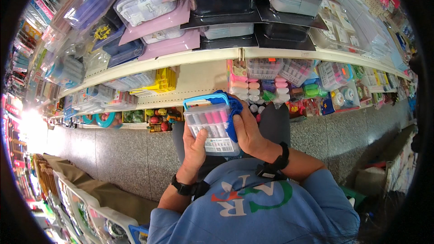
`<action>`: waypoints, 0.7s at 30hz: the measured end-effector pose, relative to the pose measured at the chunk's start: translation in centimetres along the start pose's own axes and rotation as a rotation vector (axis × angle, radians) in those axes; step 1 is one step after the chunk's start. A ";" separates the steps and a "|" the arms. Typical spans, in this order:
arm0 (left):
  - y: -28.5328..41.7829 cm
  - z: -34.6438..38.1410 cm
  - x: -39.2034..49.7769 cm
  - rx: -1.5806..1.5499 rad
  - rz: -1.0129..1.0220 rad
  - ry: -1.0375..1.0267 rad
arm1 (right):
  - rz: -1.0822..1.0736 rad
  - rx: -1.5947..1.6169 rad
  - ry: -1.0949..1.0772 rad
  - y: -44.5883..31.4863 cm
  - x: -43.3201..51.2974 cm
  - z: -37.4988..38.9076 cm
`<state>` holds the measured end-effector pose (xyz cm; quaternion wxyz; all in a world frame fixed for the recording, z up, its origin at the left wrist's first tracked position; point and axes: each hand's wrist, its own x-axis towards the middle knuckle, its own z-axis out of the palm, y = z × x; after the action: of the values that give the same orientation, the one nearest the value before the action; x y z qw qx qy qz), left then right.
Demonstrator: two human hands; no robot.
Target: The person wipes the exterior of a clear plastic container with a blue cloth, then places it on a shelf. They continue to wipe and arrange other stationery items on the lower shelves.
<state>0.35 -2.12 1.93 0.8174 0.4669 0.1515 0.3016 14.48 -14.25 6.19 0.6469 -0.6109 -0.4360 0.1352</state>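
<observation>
In front of my lap, a clear plastic marker case [212,128] is held tilted between my two hands. Pink and pale marker caps show through its wall, and a printed label runs along its lower part. A light blue handle [206,98] stands along its upper edge. My left hand [196,145] grips the case's left side, thumb across the front. On the other side, my right hand [249,128] presses a blue cloth [233,112] against the case's right edge and top corner. The right fingertips are partly hidden behind the cloth.
Ahead runs a white shelf [203,84] bearing yellow packages [159,81] and more marker cases [264,67]. Another shelf above holds boxed goods on pink and black cards. Toy fruit [162,118] sits in crates low down. White bins [78,196] stand behind at left on the speckled floor [122,156].
</observation>
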 end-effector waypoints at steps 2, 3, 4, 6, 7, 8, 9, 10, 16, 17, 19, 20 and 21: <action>0.0 0.0 0.2 0.010 -0.001 0.062 | 0.005 -0.048 -0.012 0.4 -0.2 0.0; -0.1 0.0 0.2 -0.013 -0.005 0.087 | 0.018 -0.058 -0.026 0.7 -0.2 0.0; -0.1 0.0 0.4 -0.012 0.000 0.126 | 0.028 -0.049 -0.037 0.9 -0.3 -0.1; 0.1 -0.3 0.8 -0.005 0.044 0.151 | 0.021 -0.148 -0.070 1.2 -0.7 -0.1; 0.3 -0.4 1.0 -0.025 0.070 0.163 | 0.015 -0.188 -0.086 1.4 -0.9 -0.1; 0.4 -0.5 1.1 -0.016 0.082 0.177 | -0.010 -0.236 -0.081 1.5 -1.0 -0.2; 0.4 -0.5 1.3 0.002 0.085 0.191 | -0.035 -0.284 -0.076 1.7 -1.1 -0.2; 0.4 -0.5 1.6 0.004 0.093 0.203 | -0.059 -0.317 -0.070 1.8 -1.2 -0.3; 0.6 -0.6 2.1 -0.061 0.049 0.258 | -0.180 -0.450 -0.093 2.0 -2.0 -0.8; 0.7 -0.7 2.1 -0.080 0.021 0.283 | -0.193 -0.454 -0.077 1.9 -2.1 -0.8; 0.8 -0.6 2.0 -0.069 0.037 0.261 | -0.228 -0.445 -0.041 1.6 -2.0 -0.8; 0.9 -0.5 2.0 -0.078 0.032 0.262 | -0.262 -0.461 -0.038 1.4 -2.0 -0.9; 1.0 -0.4 1.9 -0.036 0.067 0.257 | -0.297 -0.478 -0.033 1.1 -1.9 -1.1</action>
<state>1.30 -0.25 2.65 0.7891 0.4142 0.2339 0.3887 14.57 -16.07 4.58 0.4900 -0.6732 -0.5508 -0.0581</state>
